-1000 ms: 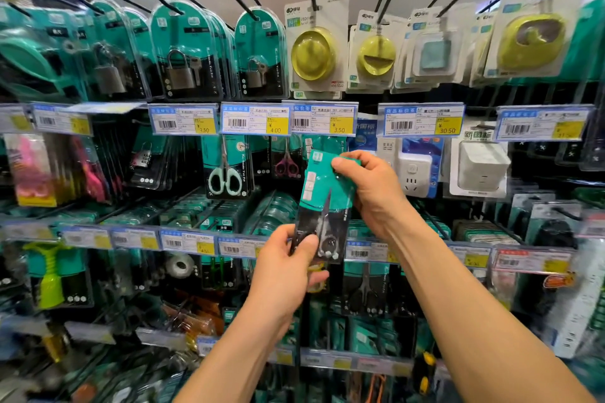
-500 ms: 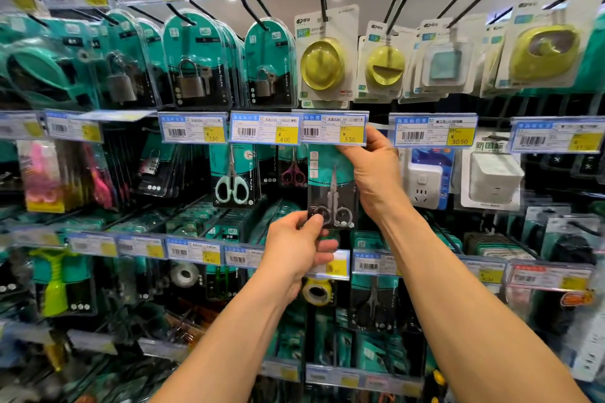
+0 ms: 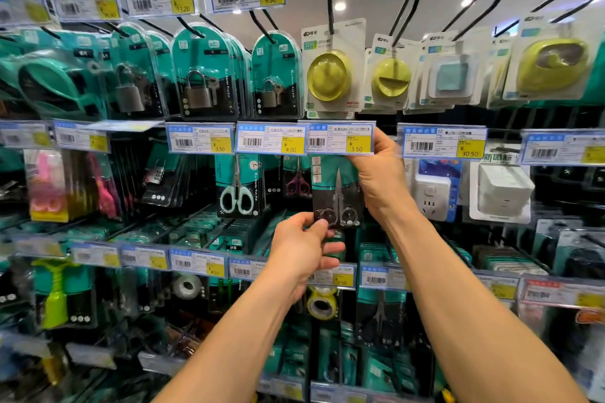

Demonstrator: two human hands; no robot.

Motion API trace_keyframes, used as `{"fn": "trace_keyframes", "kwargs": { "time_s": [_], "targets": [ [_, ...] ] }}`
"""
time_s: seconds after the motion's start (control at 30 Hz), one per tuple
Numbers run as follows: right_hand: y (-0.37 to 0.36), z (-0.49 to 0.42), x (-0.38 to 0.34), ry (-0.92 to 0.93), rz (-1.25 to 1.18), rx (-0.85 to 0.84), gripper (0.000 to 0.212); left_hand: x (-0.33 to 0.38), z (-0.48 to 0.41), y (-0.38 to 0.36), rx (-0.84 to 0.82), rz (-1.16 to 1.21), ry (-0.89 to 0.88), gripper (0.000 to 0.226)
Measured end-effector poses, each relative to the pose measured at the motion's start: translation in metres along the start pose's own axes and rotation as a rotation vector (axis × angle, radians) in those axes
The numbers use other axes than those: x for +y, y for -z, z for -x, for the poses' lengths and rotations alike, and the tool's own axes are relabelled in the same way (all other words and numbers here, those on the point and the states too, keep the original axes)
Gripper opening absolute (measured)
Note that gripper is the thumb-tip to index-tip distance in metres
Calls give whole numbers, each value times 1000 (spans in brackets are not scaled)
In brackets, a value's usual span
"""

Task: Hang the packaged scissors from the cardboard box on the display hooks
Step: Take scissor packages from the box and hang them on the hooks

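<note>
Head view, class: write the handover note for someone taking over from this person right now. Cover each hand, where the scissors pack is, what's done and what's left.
Left hand pinches the bottom left corner of the packaged scissors.
Right hand grips the pack's upper right edge, beside the 3.50 price tag.
Pack: upright, its top hidden behind that tag; whether it sits on the display hook cannot be told. Cardboard box out of view.
Done: pack brought up under the tag.
Left: probably seat it, let go, fetch the next pack.
</note>
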State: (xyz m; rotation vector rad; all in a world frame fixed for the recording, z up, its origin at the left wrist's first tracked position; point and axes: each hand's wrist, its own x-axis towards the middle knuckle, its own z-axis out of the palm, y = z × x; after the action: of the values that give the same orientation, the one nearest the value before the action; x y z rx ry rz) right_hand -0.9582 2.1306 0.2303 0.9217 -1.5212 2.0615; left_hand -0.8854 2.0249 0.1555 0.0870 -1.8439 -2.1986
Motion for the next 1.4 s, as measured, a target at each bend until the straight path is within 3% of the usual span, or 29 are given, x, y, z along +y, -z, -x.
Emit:
{"fn": "trace_keyframes", "kwargs": {
  "time_s": [0.23,0.83,1.1,1.23,1.4],
  "targets": [
    [1,2,0,-13,30,-5,23,-6,-4,1,-1,-87,21,44],
    [5,-1,12,-22,194,35,14,1,-5,8,-90,-196,62,26],
    [16,-1,30,-121,380,76,12,8,-10,7,10,-359,52,27],
    [13,-14,34,-111,572,209,18,9,-11,8,44,-409,40,40],
    [13,-23,44,-168,718,203,22,9,-6,11,66,-474,-12,44]
  ]
}}
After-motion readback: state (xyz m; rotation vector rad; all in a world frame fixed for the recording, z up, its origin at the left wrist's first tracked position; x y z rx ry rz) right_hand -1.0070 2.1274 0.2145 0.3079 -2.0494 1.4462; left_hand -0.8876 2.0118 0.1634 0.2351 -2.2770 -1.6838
